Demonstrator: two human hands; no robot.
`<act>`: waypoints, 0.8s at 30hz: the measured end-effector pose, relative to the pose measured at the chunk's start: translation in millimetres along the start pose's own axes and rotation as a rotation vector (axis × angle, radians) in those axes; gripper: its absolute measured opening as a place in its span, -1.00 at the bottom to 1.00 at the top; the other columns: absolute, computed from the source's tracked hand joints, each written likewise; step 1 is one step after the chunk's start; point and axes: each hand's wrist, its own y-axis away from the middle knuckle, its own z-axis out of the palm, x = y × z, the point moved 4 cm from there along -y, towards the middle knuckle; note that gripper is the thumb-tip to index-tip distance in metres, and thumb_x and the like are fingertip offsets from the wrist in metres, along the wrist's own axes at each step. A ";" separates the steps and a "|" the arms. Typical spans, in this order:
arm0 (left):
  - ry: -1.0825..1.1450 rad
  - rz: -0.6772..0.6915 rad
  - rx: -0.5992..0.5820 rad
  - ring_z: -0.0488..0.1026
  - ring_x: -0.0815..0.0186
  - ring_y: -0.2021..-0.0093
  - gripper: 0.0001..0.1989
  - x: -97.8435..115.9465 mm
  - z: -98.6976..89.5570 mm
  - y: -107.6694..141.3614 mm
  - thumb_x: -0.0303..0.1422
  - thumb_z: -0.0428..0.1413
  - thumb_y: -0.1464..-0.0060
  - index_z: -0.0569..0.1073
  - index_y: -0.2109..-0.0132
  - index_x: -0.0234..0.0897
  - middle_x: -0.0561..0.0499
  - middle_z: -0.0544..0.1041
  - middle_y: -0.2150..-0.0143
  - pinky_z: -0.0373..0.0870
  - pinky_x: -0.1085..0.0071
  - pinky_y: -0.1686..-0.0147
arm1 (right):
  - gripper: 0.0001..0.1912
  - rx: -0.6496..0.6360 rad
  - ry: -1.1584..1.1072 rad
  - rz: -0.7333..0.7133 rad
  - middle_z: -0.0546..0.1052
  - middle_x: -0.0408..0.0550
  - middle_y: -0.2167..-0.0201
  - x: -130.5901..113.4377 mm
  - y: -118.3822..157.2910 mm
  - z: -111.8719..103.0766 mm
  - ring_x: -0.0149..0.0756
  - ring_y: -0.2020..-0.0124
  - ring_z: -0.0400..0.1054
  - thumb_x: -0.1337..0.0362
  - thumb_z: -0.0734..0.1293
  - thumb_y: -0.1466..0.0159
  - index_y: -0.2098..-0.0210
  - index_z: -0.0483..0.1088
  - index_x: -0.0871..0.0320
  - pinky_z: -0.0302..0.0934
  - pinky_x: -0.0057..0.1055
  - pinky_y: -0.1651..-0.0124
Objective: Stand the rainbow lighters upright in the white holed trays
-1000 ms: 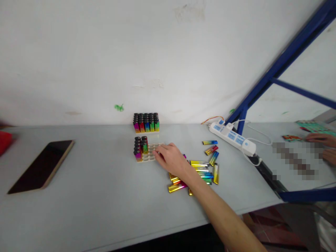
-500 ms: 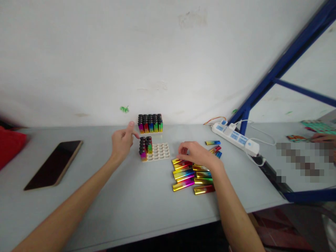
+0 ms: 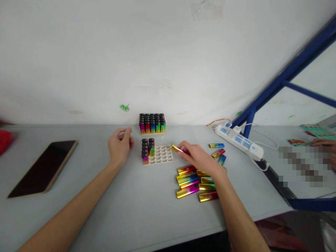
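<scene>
My right hand (image 3: pixel 193 154) grips a gold and purple lighter (image 3: pixel 177 149), its gold end pointing left beside the white tray. The white tray (image 3: pixel 162 154) has many bare slots, with several black-topped lighters (image 3: pixel 145 157) upright at its left side. Left of the tray my left hand (image 3: pixel 120 143) is closed with curled fingers; whether it holds anything is hidden. Below my right hand lies a pile of shiny coloured lighters (image 3: pixel 187 179). Behind the tray stands a full block of upright lighters (image 3: pixel 152 127).
A dark phone (image 3: pixel 44 168) lies on the left of the grey table (image 3: pixel 126 206), near a red item (image 3: pixel 4 140). A white power strip (image 3: pixel 238 140) with cables sits at the right by a blue frame (image 3: pixel 262 96). Another person's hand (image 3: pixel 324 141) shows far right.
My right hand has picked a lighter from the pile and lifted it toward the tray. My left hand has drawn back from the standing lighters and curled its fingers. The view has shifted slightly.
</scene>
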 end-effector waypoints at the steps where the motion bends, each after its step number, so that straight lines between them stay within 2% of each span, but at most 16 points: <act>1: 0.026 -0.023 0.019 0.35 0.30 0.67 -0.62 1.8 0.1 1.9 0.04 0.29 -0.16 0.53 0.16 -0.18 0.13 0.47 0.61 0.25 0.41 0.65 | -0.78 0.043 -0.019 -0.016 0.63 -0.12 0.28 -2.2 -1.7 0.0 -0.25 0.30 0.43 0.12 0.30 -0.58 -0.04 0.52 0.08 0.21 -0.36 0.16; 4: 0.063 -0.081 0.004 0.30 0.31 0.73 -0.57 6.3 3.0 7.3 0.03 0.37 -0.04 0.59 0.14 -0.21 0.19 0.38 0.69 0.14 0.41 0.71 | -0.73 0.188 -0.095 -0.015 0.56 -0.17 0.40 -3.6 -7.6 2.8 -0.29 0.39 0.35 0.05 0.34 -0.53 0.06 0.57 0.10 0.17 -0.37 0.22; 6: 0.054 -0.087 -0.020 0.21 0.35 0.78 -0.57 8.9 4.1 10.3 0.07 0.35 -0.04 0.60 0.24 -0.21 0.23 0.26 0.75 0.01 0.41 0.72 | -0.66 0.280 -0.184 0.039 0.43 -0.23 0.52 -1.1 -11.4 6.5 -0.32 0.47 0.24 -0.04 0.40 -0.46 0.17 0.59 0.12 0.13 -0.37 0.30; 8: 0.027 -0.074 -0.041 0.11 0.39 0.79 -0.54 11.5 3.9 13.5 0.12 0.33 -0.07 0.57 0.39 -0.20 0.22 0.19 0.79 -0.06 0.39 0.71 | -0.55 0.325 -0.308 0.068 0.41 -0.20 0.51 -0.2 -14.6 11.3 -0.32 0.45 0.24 -0.16 0.42 -0.41 0.28 0.56 0.12 0.15 -0.37 0.31; 11: 0.031 -0.021 -0.094 0.04 0.41 0.78 -0.42 16.1 3.9 18.9 0.18 0.21 -0.17 0.47 0.55 -0.18 0.18 0.14 0.80 -0.06 0.36 0.67 | -0.43 0.296 -0.492 0.042 0.51 -0.09 0.37 -5.3 -16.9 17.8 -0.25 0.30 0.38 -0.30 0.38 -0.38 0.34 0.51 0.11 0.31 -0.34 0.18; 14: 0.074 0.045 -0.116 0.13 0.34 0.70 -0.43 20.0 3.8 24.1 0.15 0.09 -0.26 0.47 0.52 -0.16 0.15 0.17 0.74 0.13 0.35 0.60 | -0.42 0.178 -0.695 0.061 0.54 -0.08 0.32 -12.1 -15.4 25.7 -0.23 0.24 0.46 -0.33 0.38 -0.38 0.30 0.45 0.08 0.41 -0.30 0.07; 16: 0.044 0.075 -0.089 0.29 0.29 0.58 -0.54 20.7 3.9 26.1 0.09 0.11 -0.24 0.52 0.41 -0.17 0.11 0.31 0.63 0.30 0.34 0.49 | -0.46 0.072 -0.842 0.083 0.54 -0.11 0.33 -16.5 -13.7 33.1 -0.25 0.28 0.47 -0.31 0.37 -0.41 0.23 0.43 0.06 0.45 -0.27 0.07; 18: 0.003 0.097 -0.082 0.47 0.22 0.38 -0.63 20.4 6.1 26.8 0.03 0.16 -0.17 0.58 0.28 -0.18 0.04 0.52 0.41 0.44 0.33 0.33 | -0.46 0.016 -0.905 0.088 0.49 -0.16 0.37 -19.6 -13.2 40.0 -0.28 0.34 0.43 -0.32 0.35 -0.42 0.18 0.41 0.05 0.46 -0.27 0.11; 21: 0.005 0.111 -0.124 0.58 0.07 0.01 -0.58 18.2 12.0 26.0 0.02 0.16 -0.16 0.63 0.09 -0.21 -0.09 0.66 0.02 0.54 0.27 0.05 | -0.39 0.095 -0.777 0.069 0.37 -0.22 0.46 -19.6 -15.5 46.7 -0.30 0.39 0.32 -0.40 0.35 -0.36 0.22 0.44 0.06 0.39 -0.34 0.24; 24: -0.005 0.129 -0.206 0.55 -0.02 -0.20 -0.50 16.8 17.4 25.7 0.08 0.15 -0.21 0.66 0.01 -0.23 -0.14 0.68 -0.11 0.47 0.17 -0.22 | -0.39 0.235 -0.589 0.083 0.29 -0.24 0.50 -18.1 -17.2 50.8 -0.33 0.43 0.19 -0.36 0.29 -0.41 0.29 0.44 0.08 0.19 -0.40 0.35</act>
